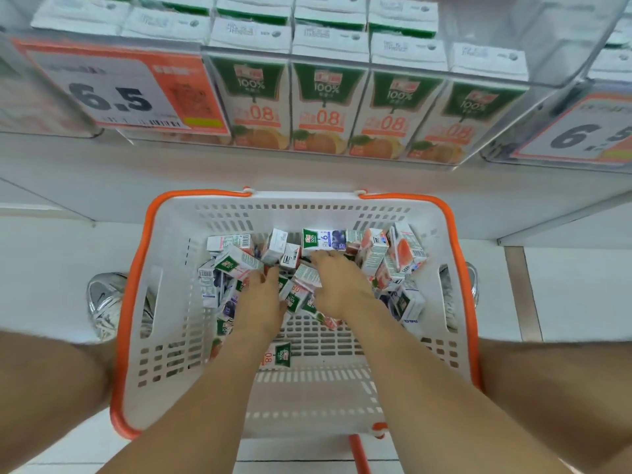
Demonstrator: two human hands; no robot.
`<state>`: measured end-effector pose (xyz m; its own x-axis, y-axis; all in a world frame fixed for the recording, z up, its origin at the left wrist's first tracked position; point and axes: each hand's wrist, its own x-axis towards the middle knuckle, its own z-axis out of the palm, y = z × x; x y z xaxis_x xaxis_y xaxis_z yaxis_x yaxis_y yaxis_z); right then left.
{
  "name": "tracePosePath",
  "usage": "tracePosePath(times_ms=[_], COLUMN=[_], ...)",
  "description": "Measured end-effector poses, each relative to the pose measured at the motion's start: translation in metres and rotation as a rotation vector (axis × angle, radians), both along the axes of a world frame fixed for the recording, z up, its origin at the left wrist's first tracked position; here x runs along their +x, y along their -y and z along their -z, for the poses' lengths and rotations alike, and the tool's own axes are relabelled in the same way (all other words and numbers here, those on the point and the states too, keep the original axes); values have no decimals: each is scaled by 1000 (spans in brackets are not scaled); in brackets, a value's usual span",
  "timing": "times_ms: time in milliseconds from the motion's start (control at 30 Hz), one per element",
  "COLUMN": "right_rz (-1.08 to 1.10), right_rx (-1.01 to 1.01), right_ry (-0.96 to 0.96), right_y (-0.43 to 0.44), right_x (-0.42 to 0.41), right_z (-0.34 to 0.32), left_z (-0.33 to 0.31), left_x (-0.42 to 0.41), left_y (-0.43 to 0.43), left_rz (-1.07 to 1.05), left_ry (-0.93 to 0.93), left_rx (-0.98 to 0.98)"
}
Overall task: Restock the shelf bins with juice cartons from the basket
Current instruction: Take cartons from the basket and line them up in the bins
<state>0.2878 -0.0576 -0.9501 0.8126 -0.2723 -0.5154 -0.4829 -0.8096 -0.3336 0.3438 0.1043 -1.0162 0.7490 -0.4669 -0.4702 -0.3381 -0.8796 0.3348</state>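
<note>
A white basket with an orange rim [164, 302] stands on the floor below me, holding several small juice cartons [403, 251] in a loose heap. Both my hands reach down into the heap. My left hand [260, 299] lies over the cartons at the middle left, fingers bent among them. My right hand [337, 285] lies over the cartons at the middle, fingertips against a small carton near a blue-labelled one [323, 239]. Whether either hand grips a carton is hidden. Above, a clear shelf bin [478, 73] holds a row of orange juice cartons [325, 107].
Orange price tags reading 6.5 hang on the shelf front at the left [116, 90] and right [581, 131]. My shoes [102, 302] flank the basket on the white floor. One carton [277, 354] lies apart near the basket's near side. The bin's right end has free room.
</note>
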Motion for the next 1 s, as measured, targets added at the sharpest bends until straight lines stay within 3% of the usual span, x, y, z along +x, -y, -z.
tracePosePath(times_ms=[200,367,500,600,767,867,1000], right_rz=[428,636,695,754,543,471,483], right_rx=[662,973,848,844,895,812,893], right_ry=[-19,-87,-98,-93,-52,44,137], right_y=[21,28,30,32,26,15,-1], right_x=[-14,-16,-19,-22,-32,-32,-24], right_z=[-14,-30,-47,-62,-112,-141,-178], left_z=[0,-12,-27,-55,-129,-170,-219], left_x=[8,12,9,5,9,19,29], left_y=[6,-8,-25,-26,-29,-33,-38], left_rz=[79,168,105,-144,-687,-796,-766], left_ry=[31,64,82,24,-459,-540,-446], left_rx=[82,25,-183,-421,-773,-759,-662])
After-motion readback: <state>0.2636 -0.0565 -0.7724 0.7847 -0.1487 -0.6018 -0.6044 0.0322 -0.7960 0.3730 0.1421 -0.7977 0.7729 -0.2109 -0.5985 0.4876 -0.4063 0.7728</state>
